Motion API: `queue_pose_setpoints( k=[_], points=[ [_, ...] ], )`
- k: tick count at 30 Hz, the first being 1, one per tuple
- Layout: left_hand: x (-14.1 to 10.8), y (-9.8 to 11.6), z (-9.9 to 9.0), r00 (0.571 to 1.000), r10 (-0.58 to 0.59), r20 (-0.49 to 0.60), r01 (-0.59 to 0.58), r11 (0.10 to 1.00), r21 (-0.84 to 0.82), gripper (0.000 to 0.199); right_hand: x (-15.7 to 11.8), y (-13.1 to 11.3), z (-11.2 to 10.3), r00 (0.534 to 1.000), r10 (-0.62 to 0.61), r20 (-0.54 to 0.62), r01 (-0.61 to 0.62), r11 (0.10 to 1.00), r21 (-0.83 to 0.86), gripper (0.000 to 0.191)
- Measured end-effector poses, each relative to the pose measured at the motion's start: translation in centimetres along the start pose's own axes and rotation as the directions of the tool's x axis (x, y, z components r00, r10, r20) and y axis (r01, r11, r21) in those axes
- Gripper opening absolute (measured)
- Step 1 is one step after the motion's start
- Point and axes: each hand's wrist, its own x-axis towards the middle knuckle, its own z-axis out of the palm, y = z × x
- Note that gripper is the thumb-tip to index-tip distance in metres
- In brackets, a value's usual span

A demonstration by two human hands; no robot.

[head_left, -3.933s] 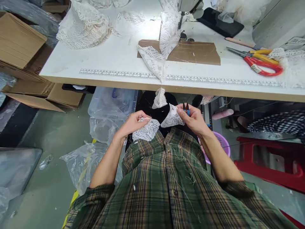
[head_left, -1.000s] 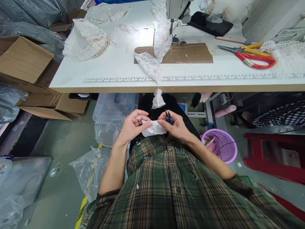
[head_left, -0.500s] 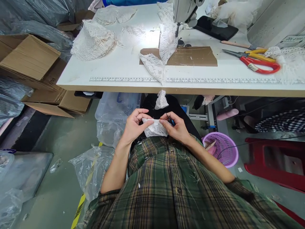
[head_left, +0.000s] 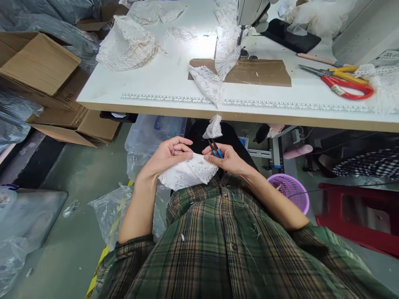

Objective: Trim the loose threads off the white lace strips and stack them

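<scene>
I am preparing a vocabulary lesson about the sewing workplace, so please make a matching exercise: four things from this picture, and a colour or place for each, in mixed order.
1. Thread snips
2. Lowest lace piece
3. Plastic basket
4. Cardboard strip

A. Purple
B. Lying on the white table
C. Blue handles
D. Held between left hand and right hand

Right pairs: 1-C, 2-D, 3-A, 4-B
</scene>
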Motion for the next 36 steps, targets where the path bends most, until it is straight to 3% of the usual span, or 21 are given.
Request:
queue_pose_setpoints(
  k=[3,5,10,14,17,19,23,28,32,36],
  points=[
    [2.5,-2.7,-0.7,0.998,-0.014,-0.063,0.019,0.996,0.082,0.04,1.2,2.7,0.1,0.992,-0.061,-0.112,0.031,0.968,-0.248,0.017],
    [4.2,-5.0,-1.1,0.991,-0.019,-0.133,0.033,0.994,0.108,0.039,1.8,4.5,-0.1,0.978,-0.076,-0.195,-0.01,0.913,-0.408,0.015],
    [5.1,-8.5,-2.1,0.982,-0.038,-0.184,0.058,0.993,0.1,0.039,1.8,6.9,-0.6,0.967,-0.055,-0.247,-0.077,0.867,-0.493,0.019],
    [3.2,-8.6,-3.2,0.982,-0.063,-0.177,0.079,0.993,0.082,0.041,1.5,7.3,-0.6,0.962,-0.067,-0.263,-0.075,0.866,-0.495,0.024],
    [1.8,-8.5,-4.0,0.992,-0.071,-0.101,0.079,0.994,0.08,0.044,1.4,7.6,-0.7,0.958,-0.077,-0.275,-0.071,0.868,-0.491,0.024],
    [1.1,-8.7,-4.3,0.995,-0.07,-0.076,0.078,0.99,0.115,0.039,1.4,7.8,-0.8,0.957,-0.081,-0.28,-0.069,0.87,-0.488,0.025],
    [0.4,-9.0,-4.1,0.988,-0.067,-0.137,0.098,0.968,0.231,0.023,1.4,8.0,-0.9,0.954,-0.084,-0.286,-0.069,0.871,-0.486,0.026],
    [0.4,-8.6,-4.0,0.981,0.082,-0.173,-0.006,0.916,0.401,0.024,1.4,8.2,-0.9,0.956,-0.083,-0.281,-0.068,0.871,-0.487,0.028],
    [0.3,-7.5,-3.7,0.955,0.185,-0.234,-0.026,0.834,0.551,0.019,1.3,8.3,-0.9,0.96,-0.091,-0.266,-0.05,0.875,-0.482,0.027],
    [-0.5,-6.3,-0.5,0.931,0.302,-0.205,-0.121,0.786,0.606,0.018,1.2,8.4,-1.0,0.962,-0.094,-0.257,-0.042,0.878,-0.477,0.03]
  ],
)
